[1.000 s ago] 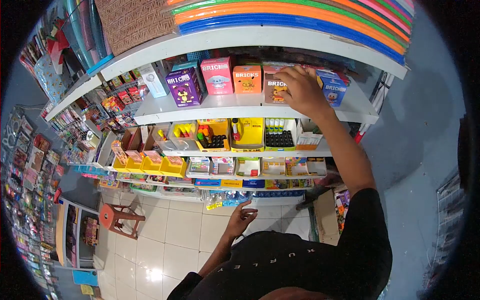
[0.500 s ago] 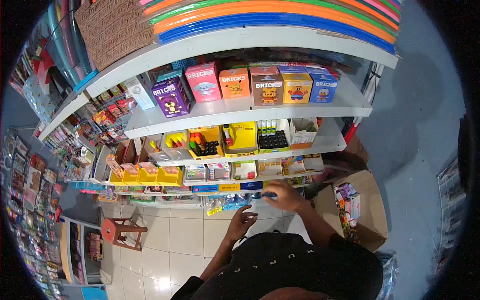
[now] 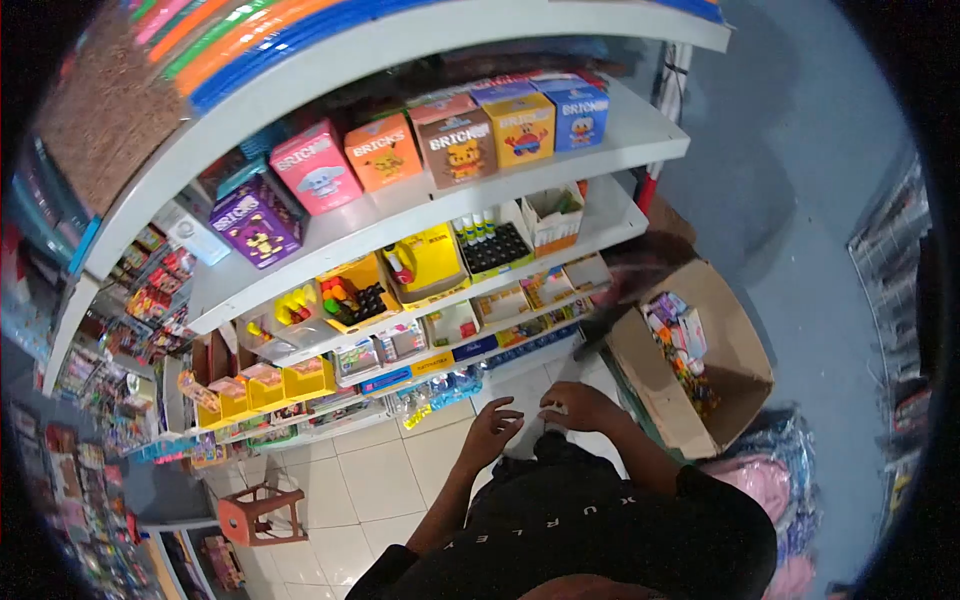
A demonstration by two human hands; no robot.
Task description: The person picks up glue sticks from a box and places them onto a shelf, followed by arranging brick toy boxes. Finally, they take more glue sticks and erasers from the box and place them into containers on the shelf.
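My left hand [image 3: 490,433] hangs in front of my body above the tiled floor, fingers loosely apart, holding nothing. My right hand [image 3: 580,407] is just beside it, palm down, fingers curled a little, also with nothing in it. Both are well below the white shelf [image 3: 640,130] that carries a row of "BRICKS" boxes: purple [image 3: 255,222], pink [image 3: 315,167], orange [image 3: 382,152], brown [image 3: 457,146], yellow [image 3: 523,128] and blue [image 3: 581,116]. An open cardboard box [image 3: 740,360] with small packaged items stands on the floor to the right of my right hand.
Lower shelves hold yellow trays of markers [image 3: 352,296] and glue sticks [image 3: 487,240]. A red stool [image 3: 258,510] stands on the floor at lower left. Pink and blue bags [image 3: 775,470] lie at right by the blue wall.
My right hand came down from the brown and yellow boxes on the upper shelf to waist height next to my left hand. The view has tilted and swung right, showing the cardboard box.
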